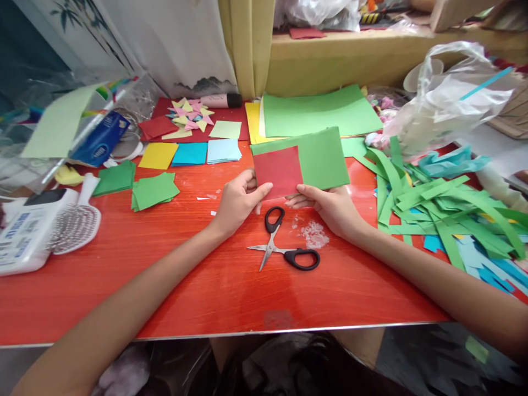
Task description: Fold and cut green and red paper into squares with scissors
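My left hand (238,201) and my right hand (330,206) hold a green paper sheet (324,157) with a smaller red paper square (277,171) laid over its left part. The left thumb presses on the red square's lower left edge. My right fingers pinch the lower edge of both papers. Black-handled scissors (284,242) lie open on the red table (185,286) just below my hands.
Stacks of green squares (153,191), yellow (158,155) and blue squares (190,154) lie at left. Folded paper stars (190,116) sit at the back. Green strips (445,214) pile up at right beside a plastic bag (449,99). A calculator (25,231) and a brush (76,223) rest far left.
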A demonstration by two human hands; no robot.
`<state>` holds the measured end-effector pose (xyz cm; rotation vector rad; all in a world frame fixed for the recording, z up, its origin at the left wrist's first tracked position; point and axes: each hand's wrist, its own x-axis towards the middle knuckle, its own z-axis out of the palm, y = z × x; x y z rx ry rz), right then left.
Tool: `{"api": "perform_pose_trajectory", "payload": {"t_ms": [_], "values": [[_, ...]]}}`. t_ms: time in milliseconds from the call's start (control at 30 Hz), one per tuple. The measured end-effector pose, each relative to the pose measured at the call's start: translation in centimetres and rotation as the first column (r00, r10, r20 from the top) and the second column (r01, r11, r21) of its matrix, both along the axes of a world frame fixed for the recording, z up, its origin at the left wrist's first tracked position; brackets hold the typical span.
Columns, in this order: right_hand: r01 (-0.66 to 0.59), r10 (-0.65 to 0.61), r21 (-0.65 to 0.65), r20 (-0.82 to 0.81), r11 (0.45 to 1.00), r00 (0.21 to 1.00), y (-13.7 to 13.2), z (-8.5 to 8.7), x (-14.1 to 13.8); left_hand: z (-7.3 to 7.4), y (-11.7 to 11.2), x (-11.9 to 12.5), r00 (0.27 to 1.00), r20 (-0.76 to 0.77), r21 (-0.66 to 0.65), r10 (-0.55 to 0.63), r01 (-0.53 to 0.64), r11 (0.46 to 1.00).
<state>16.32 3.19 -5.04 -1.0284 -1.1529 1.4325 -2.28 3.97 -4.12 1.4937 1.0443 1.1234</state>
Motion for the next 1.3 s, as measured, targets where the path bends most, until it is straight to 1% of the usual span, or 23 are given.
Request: {"api": "perform_pose_trajectory", "payload": {"t_ms": [500,633,833,967,1133,1300], "values": [[-0.013,0.013,-0.002,-0.006,1.0,1.0,0.0,-0.1,0.1,-0.1,0.0,0.0,1.0,0.002,0.012,-0.009,0.009,1.0],[0.002,-0.002,0.008,0.018,1.0,1.0,0.0,-0.1,0.1,-0.1,0.2,-0.1,1.0,0.003,-0.003,-0.012,0.012,1.0],[0.005,-0.006,0.023,0.039,1.0,0.999,-0.1,0.1,0.1,-0.4,1.0,-0.4,0.994,0.075,-0.103,-0.073,0.081,0.991],[0.007,-0.009,0.028,0.053,1.0,0.999,-0.3,0.1,0.0,-0.2,1.0,-0.4,0.988,0.133,-0.177,-0.079,0.102,0.979],[-0.029,0.028,0.03,0.053,0.999,0.998,-0.7,0.1,-0.3,0.3,0.3,-0.1,0.982,0.005,-0.182,-0.188,0.186,0.966],[-0.03,0.027,0.033,0.094,0.999,0.995,-0.8,0.1,-0.3,0.2,0.3,-0.1,0.981,-0.035,-0.174,-0.191,0.182,0.968]]}}
